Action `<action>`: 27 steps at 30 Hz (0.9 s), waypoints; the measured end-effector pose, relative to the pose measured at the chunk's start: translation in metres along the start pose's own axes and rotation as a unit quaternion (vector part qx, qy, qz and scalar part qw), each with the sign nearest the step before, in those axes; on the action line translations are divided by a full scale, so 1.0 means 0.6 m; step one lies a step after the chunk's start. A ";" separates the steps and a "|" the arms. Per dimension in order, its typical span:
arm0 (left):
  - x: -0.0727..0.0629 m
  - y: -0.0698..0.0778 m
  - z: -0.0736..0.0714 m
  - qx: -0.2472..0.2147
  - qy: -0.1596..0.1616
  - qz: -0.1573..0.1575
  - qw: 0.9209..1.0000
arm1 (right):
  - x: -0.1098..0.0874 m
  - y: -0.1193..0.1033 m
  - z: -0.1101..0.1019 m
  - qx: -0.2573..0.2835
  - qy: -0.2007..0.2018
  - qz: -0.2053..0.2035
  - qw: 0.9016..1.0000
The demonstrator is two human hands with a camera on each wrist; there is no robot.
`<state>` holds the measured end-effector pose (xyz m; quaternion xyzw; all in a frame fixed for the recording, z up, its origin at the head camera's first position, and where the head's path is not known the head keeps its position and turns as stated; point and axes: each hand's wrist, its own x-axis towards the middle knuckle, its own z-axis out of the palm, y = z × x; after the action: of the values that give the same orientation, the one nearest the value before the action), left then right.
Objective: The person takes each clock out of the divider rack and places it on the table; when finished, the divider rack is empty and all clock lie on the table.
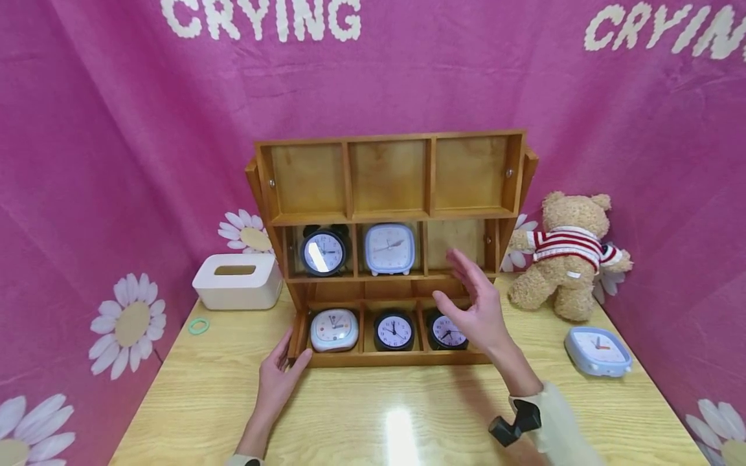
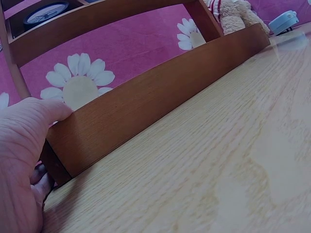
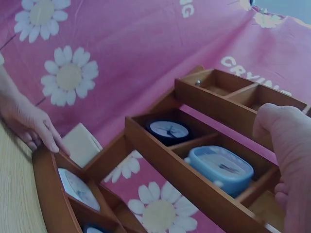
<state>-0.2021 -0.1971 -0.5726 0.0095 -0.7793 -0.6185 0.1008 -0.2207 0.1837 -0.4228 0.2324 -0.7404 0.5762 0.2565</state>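
Note:
A three-tier wooden shelf (image 1: 389, 216) stands on the table. My left hand (image 1: 278, 375) grips its lower left corner, with the thumb over the front board (image 2: 146, 97) and fingers round the side. My right hand (image 1: 479, 310), fingers extended and thumb apart, holds nothing in front of the middle tier's right compartment. In that tier sit a black twin-bell alarm clock (image 1: 324, 251) on the left and a blue square alarm clock (image 1: 390, 248) in the centre. The bottom tier bears a pale blue rounded clock (image 1: 334, 330), a black round clock (image 1: 394, 331) and another black clock (image 1: 447, 331), partly hidden behind my right hand.
Right of the shelf, a blue alarm clock (image 1: 598, 351) lies face up on the table (image 1: 338, 414). Behind it a teddy bear (image 1: 568, 252) in a striped sweater leans at the pink curtain (image 1: 384, 84). A white tissue box (image 1: 237, 285) and green ring (image 1: 199, 325) are at left.

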 end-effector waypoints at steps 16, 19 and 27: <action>0.002 0.001 0.001 -0.004 0.003 -0.002 1.000 | 0.055 -0.002 0.078 -0.073 -0.053 0.026 0.996; 0.002 0.003 0.001 -0.002 0.002 -0.003 1.000 | 0.061 -0.005 0.097 -0.116 -0.027 0.025 0.993; 0.002 0.005 -0.002 0.002 0.001 -0.008 1.000 | 0.067 0.003 0.149 -0.176 0.016 0.045 0.983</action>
<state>-0.2025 -0.1976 -0.5692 0.0169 -0.7803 -0.6177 0.0964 -0.2628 0.0956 -0.4163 0.1406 -0.8356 0.4516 0.2793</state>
